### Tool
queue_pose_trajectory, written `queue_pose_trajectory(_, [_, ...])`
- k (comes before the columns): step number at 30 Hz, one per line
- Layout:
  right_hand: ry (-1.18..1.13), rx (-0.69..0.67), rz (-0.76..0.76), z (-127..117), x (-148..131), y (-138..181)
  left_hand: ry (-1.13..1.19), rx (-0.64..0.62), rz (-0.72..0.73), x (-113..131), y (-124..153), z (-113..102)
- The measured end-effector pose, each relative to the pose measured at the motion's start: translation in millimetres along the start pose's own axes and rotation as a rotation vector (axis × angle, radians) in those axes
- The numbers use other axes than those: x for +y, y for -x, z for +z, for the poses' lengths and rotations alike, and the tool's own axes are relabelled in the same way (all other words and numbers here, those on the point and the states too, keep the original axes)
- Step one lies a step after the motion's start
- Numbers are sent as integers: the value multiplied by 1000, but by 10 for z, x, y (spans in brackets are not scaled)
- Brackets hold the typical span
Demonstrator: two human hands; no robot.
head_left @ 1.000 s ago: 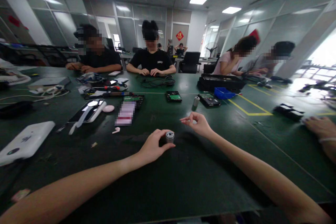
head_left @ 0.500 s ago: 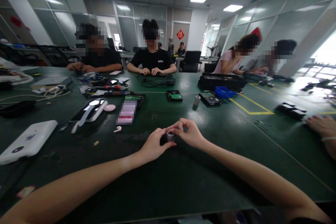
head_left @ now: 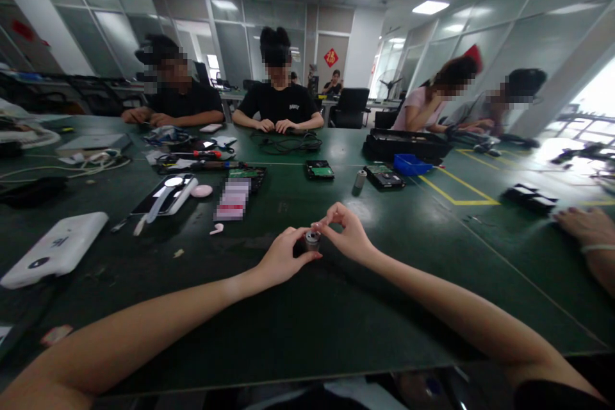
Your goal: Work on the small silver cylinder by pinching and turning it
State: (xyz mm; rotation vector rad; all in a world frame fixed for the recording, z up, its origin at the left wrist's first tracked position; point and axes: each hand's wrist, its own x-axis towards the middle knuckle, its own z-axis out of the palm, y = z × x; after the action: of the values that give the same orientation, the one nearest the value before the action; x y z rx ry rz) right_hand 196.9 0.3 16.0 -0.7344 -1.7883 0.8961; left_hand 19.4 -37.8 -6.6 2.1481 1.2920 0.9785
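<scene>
Silver can (head_left: 312, 243) stands left of and nearer than the blue tray (head_left: 411, 165); left hand (head_left: 282, 257) grips it, right hand (head_left: 350, 235) pinches at its top, contents unclear. Likely fiddly top work; next needs steady holding.

An earbud (head_left: 217, 229) is lying on the table (head_left: 269, 339), left of the near cylinder (head_left: 312, 243). Behind that cylinder, a hard drive (head_left: 319, 170) is lying straight back; a far cylinder (head_left: 360, 179) is standing rightward.

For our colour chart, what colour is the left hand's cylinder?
Silver-grey; the cylinder shows best in the head view.
</scene>
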Motion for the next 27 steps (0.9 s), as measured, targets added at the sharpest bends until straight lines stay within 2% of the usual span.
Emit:
queue_pose_trajectory(3, [101, 116, -55, -112, 20, 62, 12, -11, 1, 9, 0, -6])
queue_pose_trajectory(4, [162, 102, -62, -189, 21, 92, 19, -17, -1, 11, 0, -9])
queue_pose_trajectory(6, [339, -54, -36, -382, 21, 151, 27, -29, -2, 13, 0, -13])
queue_pose_trajectory(9, [582, -325, 89, -653, 53, 204, 22, -35, -2, 19, 1, -19])
queue_pose_trajectory(13, [674, -417, 177, -778, 178, 175, 15, -42, -15, 35, 1, -27])
queue_pose_trajectory(20, [691, -325, 277, -728, 250, 116, 25, -52, -11, 53, 0, -36])
queue_pose_trajectory(27, [656, -277, 260, -728, 229, 130, 20, -48, -6, 56, 8, -45])
